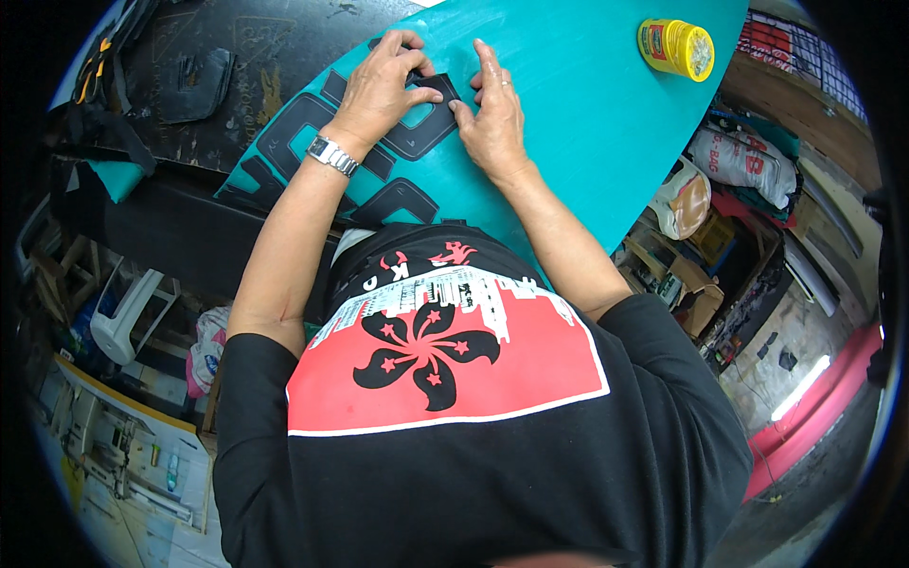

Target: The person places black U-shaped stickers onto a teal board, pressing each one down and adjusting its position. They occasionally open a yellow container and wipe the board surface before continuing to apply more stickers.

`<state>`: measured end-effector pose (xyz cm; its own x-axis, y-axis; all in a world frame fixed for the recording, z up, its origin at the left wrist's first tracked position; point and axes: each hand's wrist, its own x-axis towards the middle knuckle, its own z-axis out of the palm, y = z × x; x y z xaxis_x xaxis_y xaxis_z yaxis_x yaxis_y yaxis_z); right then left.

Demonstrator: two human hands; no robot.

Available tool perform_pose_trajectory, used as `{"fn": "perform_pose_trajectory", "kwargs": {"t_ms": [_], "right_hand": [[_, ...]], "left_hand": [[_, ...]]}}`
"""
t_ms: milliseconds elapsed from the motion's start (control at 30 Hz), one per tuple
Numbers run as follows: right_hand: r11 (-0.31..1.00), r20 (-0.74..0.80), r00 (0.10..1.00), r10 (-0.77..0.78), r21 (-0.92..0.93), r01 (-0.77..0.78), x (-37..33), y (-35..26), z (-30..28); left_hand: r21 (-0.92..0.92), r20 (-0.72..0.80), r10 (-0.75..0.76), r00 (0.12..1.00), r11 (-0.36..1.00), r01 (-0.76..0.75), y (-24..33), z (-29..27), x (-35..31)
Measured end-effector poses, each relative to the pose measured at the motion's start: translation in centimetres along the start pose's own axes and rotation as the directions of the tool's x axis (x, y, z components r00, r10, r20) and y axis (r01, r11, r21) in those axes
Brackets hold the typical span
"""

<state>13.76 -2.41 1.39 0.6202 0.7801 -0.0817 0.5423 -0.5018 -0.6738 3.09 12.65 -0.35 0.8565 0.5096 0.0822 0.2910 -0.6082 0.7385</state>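
A teal sheet (568, 123) lies in front of me, with several black flat patches set out near its left corner. My left hand (374, 90), with a metal watch on the wrist, is closed on a small black patch (437, 88), thumb and bent fingers at its left side. My right hand (494, 128) wears a ring and rests its thumb tip at the patch's right edge. That hand's index finger points forward, away from the patch, while its other fingers are partly bent. Below lies a larger black patch (417, 142) with a teal opening in it.
A yellow tub (674, 49) stands at the sheet's far right. Dark cut pieces (199, 85) lie on the black table (275, 38) at the far left, near orange-handled scissors (95, 71). A white stool (133, 308) is at lower left. Sacks and scraps (743, 161) crowd the right side.
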Motion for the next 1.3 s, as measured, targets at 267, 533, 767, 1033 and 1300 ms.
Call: {"fn": "perform_pose_trajectory", "kwargs": {"t_ms": [267, 533, 767, 1033, 1300], "right_hand": [[0.943, -0.115, 0.943, -0.312, -0.157, 0.293, 0.7, -0.1, 0.0], [0.965, 0.081, 0.968, -0.236, 0.138, 0.224, 2.9, -0.2, 0.4], [0.965, -0.006, 0.977, -0.211, 0.156, 0.210, 2.4, 0.2, 1.3], [0.974, -0.044, 0.978, -0.204, 0.096, 0.207, 2.2, 0.0, 1.4], [0.975, -0.028, 0.980, -0.198, 0.101, 0.199, 2.3, -0.2, 1.4]], "left_hand": [[-0.082, 0.039, 0.051, 0.998, 0.995, -0.048, -0.6, -0.6, -0.3], [0.104, -0.034, 0.137, 0.990, 0.986, -0.133, -0.7, -0.9, -0.7], [0.088, -0.035, 0.162, 0.986, 0.984, -0.158, -1.6, -0.8, -0.9], [0.047, -0.057, 0.150, 0.987, 0.988, -0.147, -1.9, -0.6, -1.4], [-0.001, -0.081, 0.111, 0.990, 0.994, -0.112, -1.7, -0.7, -0.8]]}}
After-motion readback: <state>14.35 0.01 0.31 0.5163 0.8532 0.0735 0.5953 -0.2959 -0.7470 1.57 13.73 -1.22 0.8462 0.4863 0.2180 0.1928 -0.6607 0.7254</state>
